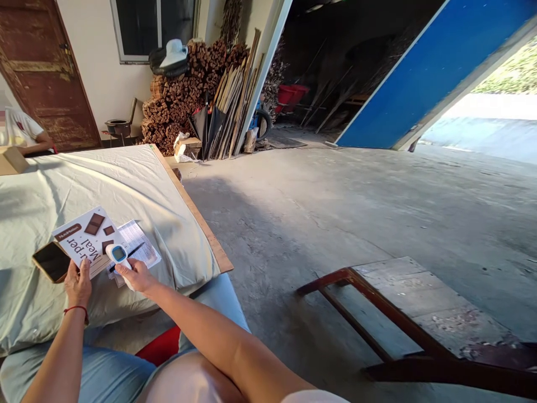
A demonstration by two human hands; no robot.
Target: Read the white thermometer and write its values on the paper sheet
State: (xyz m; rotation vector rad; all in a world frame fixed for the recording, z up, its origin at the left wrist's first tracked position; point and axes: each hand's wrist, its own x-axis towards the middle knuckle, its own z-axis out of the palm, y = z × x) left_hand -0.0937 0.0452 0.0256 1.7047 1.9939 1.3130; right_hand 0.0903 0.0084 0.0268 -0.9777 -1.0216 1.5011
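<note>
My left hand, with a red cord on the wrist, grips the lower edge of a white box printed with chocolate pieces and the word "Meal". In my right hand is a white and blue infrared thermometer. Its small screen faces up, and its head overlaps the box's right side. A dark-screened phone lies partly behind the box on the left. Under the thermometer and my right hand rests a printed sheet with a dark pen on it.
A pale cloth covers the table, whose wooden edge shows on the right. Another person's arm and a cardboard box are at the far left. A worn wooden bench stands at right; stacked firewood lines the wall.
</note>
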